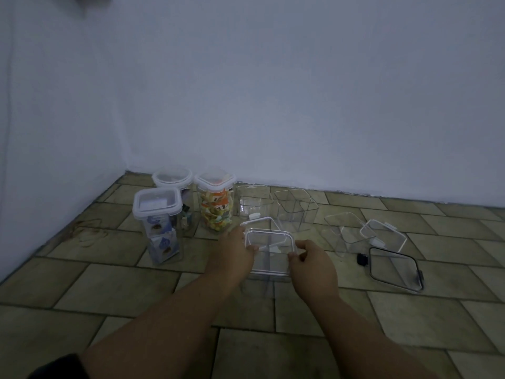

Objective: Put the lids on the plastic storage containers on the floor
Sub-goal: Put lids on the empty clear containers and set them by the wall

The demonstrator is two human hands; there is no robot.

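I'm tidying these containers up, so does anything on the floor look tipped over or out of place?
Yes. One empty clear container right of the hands lies tipped on its side, with two loose lids beside it. Nothing looks spilled or broken.

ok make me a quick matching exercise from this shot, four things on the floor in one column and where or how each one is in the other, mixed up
Things:
1. black-rimmed lid
2. container with colourful contents
3. clear lid
4. white-rimmed lid

States:
A. held by both hands over an empty container
B. loose on the tiles, far right, nearest the camera
C. closed, standing by the wall
D. resting against an empty container at right

Pairs: 1-B, 2-C, 3-A, 4-D
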